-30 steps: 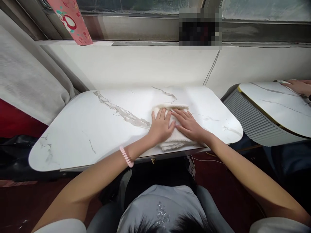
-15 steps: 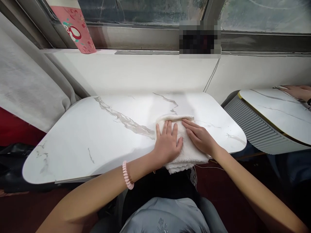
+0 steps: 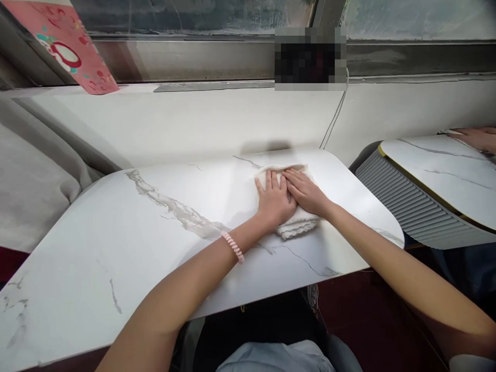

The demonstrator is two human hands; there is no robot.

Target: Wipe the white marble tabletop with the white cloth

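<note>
"two bare hands were on what, exactly?"

"a folded white cloth. it lay on a white tabletop with grey veins, right of the middle and nearer the far edge. both hands rested on top of it, palms down."

"how was the left arm posed?"

"it slanted up from the bottom of the view and leaned rightward, with a pink coiled band around the forearm near the wrist. the left hand lay flat, its fingers spread and pointing away from the wearer, toward the white wall."

"and the right one?"

"that forearm reached in from the lower right, long and nearly straight. the right hand was turned inward, its fingers closer together and aimed to the far left. its fingertips were right beside the left index finger; whether the hands touched, i could not tell."

"did either hand clutch the cloth?"

"both were stretched out flat over it rather than curled around it. how hard they pressed could not be seen. the cloth's layered edge showed on the side toward the wearer."

"what was around them?"

"a pink patterned object stood on the sill at upper left, above a pale curtain. at far right, another person's hand rested at a second table."
</note>
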